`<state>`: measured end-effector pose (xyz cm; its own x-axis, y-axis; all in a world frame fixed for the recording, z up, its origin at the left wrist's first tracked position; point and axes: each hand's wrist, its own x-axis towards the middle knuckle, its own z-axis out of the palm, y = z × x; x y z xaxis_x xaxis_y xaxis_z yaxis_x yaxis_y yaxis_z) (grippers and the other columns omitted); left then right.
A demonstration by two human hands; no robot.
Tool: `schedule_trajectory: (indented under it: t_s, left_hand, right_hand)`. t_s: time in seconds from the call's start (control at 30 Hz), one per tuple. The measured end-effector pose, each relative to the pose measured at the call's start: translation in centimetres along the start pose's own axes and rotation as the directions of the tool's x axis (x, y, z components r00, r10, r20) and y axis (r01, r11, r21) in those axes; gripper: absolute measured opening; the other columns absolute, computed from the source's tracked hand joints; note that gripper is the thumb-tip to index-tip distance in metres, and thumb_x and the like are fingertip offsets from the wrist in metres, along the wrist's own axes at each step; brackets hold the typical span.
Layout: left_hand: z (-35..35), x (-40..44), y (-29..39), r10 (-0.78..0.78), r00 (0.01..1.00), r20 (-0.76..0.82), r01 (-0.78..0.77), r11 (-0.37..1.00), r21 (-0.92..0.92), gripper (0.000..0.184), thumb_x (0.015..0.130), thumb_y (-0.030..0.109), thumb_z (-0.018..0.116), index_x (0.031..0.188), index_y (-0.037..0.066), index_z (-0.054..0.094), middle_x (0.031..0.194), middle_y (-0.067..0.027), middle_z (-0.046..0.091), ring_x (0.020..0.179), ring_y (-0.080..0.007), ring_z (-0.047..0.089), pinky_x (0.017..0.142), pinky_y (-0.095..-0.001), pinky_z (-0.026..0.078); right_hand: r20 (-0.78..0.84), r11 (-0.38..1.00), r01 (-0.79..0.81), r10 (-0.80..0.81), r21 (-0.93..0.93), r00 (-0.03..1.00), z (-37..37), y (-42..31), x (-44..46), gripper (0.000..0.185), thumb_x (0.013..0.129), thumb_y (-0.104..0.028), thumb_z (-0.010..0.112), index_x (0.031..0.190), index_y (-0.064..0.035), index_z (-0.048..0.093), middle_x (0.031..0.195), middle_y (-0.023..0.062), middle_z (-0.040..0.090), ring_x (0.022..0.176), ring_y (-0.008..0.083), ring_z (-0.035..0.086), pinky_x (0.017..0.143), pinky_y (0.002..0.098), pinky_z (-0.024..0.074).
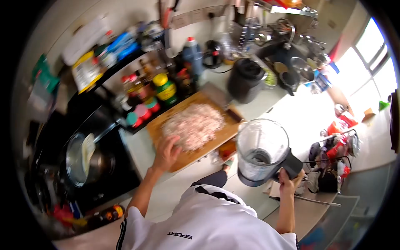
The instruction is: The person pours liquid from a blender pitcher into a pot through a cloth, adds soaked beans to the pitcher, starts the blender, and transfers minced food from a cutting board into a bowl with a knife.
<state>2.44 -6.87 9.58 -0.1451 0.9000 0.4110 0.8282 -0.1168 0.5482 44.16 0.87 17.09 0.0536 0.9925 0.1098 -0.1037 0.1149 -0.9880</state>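
Note:
My right hand (289, 180) grips the dark handle of a clear blender jug (263, 143). The jug is tilted so that I look into its open top, with dark parts at its bottom. My left hand (167, 153) is at the near left edge of a heap of pale pink chopped meat (196, 125), fingers stretched out. Whether the fingertips touch the meat I cannot tell. Beneath the heap is a wooden cutting board (182, 161) on the counter. A cleaver (216, 95) lies at the board's far right, its dark handle pointing toward the jug.
Behind the board stand sauce bottles and a yellow-capped green jar (165, 89). A black blender base (246, 80) is on the counter to the right. At left, a pan with a glass lid (76, 160) sits on the stove. A wire rack (333, 154) holds packets at right.

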Motion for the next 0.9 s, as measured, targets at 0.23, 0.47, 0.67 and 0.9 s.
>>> schedule_trajectory:
  t_s: [0.23,0.47,0.67,0.9]
  left_hand:
    - [13.4,14.7,10.8,0.155,0.949,0.275,-0.029,0.910,-0.413,0.075,0.067,0.018,0.080,0.131,0.004,0.043,0.132,-0.0151,0.042,0.124,-0.0333,0.038,0.099,-0.0382,0.040]
    - [19.2,24.4,17.6,0.080,0.935,0.345,0.053,0.931,-0.360,0.089,0.064,0.025,0.084,0.135,0.006,0.035,0.138,-0.0197,0.030,0.130,-0.0376,0.030,0.104,-0.0445,0.032]
    - [22.3,29.7,21.9,-0.226,0.939,0.260,0.319,0.854,-0.410,0.059,0.066,0.020,0.083,0.114,0.001,0.053,0.121,-0.0184,0.049,0.111,-0.0326,0.048,0.093,-0.0407,0.039]
    - [30.8,35.1,27.8,-0.501,0.864,-0.045,0.360,0.677,-0.642,0.035,0.074,0.006,0.073,0.106,-0.001,0.059,0.103,-0.0102,0.063,0.096,-0.0201,0.058,0.090,-0.0348,0.042]
  right_hand:
    - [0.052,0.978,0.012,-0.001,-0.210,0.999,-2.6,-3.2,15.4,0.022,0.061,-0.009,0.079,0.061,-0.0027,0.057,0.054,-0.0002,0.053,0.041,0.0071,0.045,0.038,0.0207,0.0312]
    - [0.126,0.961,0.165,-0.140,-0.223,0.982,-3.8,-3.3,29.7,0.023,0.053,-0.010,0.076,0.058,-0.0028,0.054,0.051,0.0001,0.050,0.044,0.0085,0.045,0.043,0.0231,0.0321]
    - [0.473,0.929,0.330,-0.219,-0.165,0.853,-2.5,-5.0,41.9,0.019,0.052,-0.009,0.069,0.060,-0.0031,0.053,0.053,0.0021,0.050,0.046,0.0107,0.048,0.045,0.0241,0.0364]
    - [0.711,0.973,0.212,-0.216,0.095,0.670,-5.8,-4.0,54.2,0.021,0.054,-0.006,0.067,0.068,-0.0004,0.052,0.054,0.0068,0.043,0.047,0.0131,0.045,0.047,0.0260,0.0353]
